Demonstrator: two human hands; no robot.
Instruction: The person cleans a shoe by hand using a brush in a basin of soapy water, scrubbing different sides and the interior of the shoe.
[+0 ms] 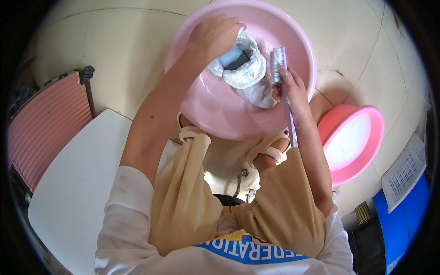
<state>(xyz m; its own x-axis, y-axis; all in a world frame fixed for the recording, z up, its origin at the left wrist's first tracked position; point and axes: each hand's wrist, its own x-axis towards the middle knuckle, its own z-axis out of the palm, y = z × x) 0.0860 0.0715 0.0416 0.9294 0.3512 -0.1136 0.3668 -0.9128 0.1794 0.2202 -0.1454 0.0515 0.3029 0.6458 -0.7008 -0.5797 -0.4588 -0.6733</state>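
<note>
A wet white shoe (248,75) with a blue-grey lining lies tilted inside a large pink basin (220,119). My left hand (217,35) is closed on the far left end of the shoe, and its fingertips are partly hidden. In my right hand (293,89) is a scrub brush (277,64) with a pale purple handle, gripped near its head. Its whitish bristles face left towards the shoe, close to its right side. From the image I cannot tell whether they touch it.
A smaller pink basin (327,133) with whitish, sudsy water stands at the right. To the left are a white tabletop (78,183) and a pink slatted chair (52,123). A printed sheet (403,172) rests on a blue object (408,220) at the lower right. My sandalled feet flank the large basin's near edge.
</note>
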